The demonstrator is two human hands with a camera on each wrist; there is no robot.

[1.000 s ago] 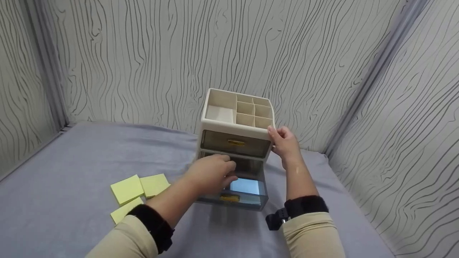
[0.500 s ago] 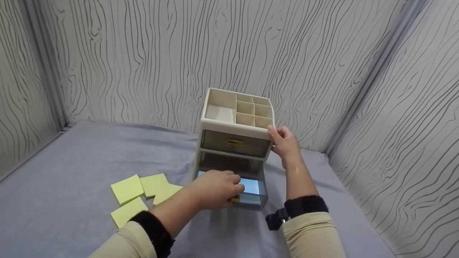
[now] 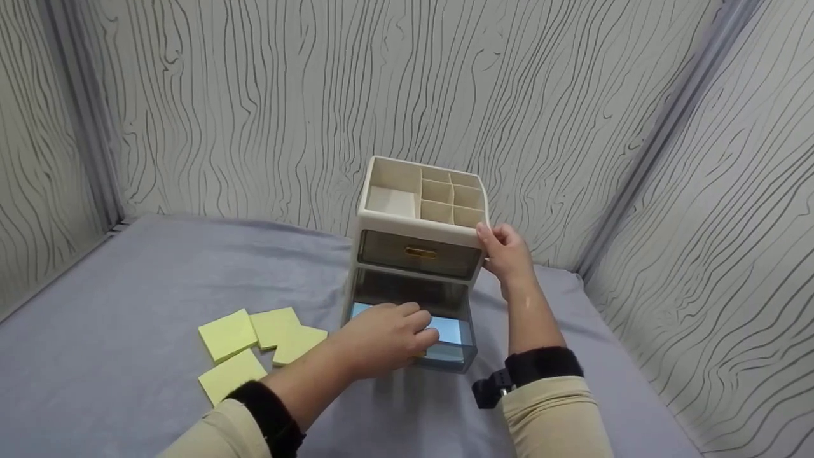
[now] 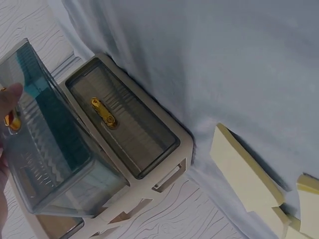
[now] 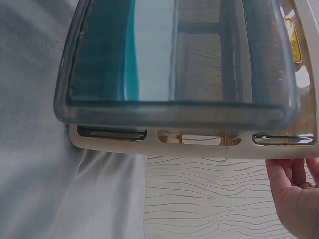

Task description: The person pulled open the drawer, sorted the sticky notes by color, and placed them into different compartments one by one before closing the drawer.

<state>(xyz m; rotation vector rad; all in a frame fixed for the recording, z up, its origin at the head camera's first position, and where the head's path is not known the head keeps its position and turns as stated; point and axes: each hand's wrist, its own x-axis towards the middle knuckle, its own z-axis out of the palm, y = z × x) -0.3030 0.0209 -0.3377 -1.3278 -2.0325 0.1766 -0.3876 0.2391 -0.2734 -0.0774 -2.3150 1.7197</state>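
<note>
A cream desktop organizer (image 3: pixel 416 224) has smoky clear drawers with gold handles. Its middle drawer (image 3: pixel 469 357) stands pulled out, with blue paper pads (image 3: pixel 444 331) inside. My left hand (image 3: pixel 385 337) is at that drawer's front, fingers curled, pinching its handle. In the left wrist view a fingertip (image 4: pixel 14 91) lies against the gold handle (image 4: pixel 13 121). At the organizer's upper right side, my right hand (image 3: pixel 507 254) grips the edge, thumb on the front corner and the other fingers behind. The right wrist view shows this hand (image 5: pixel 294 199) at the cream frame.
Several yellow sticky-note pads (image 3: pixel 227 336) lie on the grey cloth (image 3: pixel 146 286) left of the organizer. Above the drawers are open compartments (image 3: pixel 451 197). A shut lower drawer (image 4: pixel 122 117) appears in the left wrist view. Wood-patterned walls (image 3: pixel 407 83) surround the table.
My left hand has come down and forward from over the drawer's inside to its front handle. Another yellow pad shows beside my forearm. My right hand stays in place.
</note>
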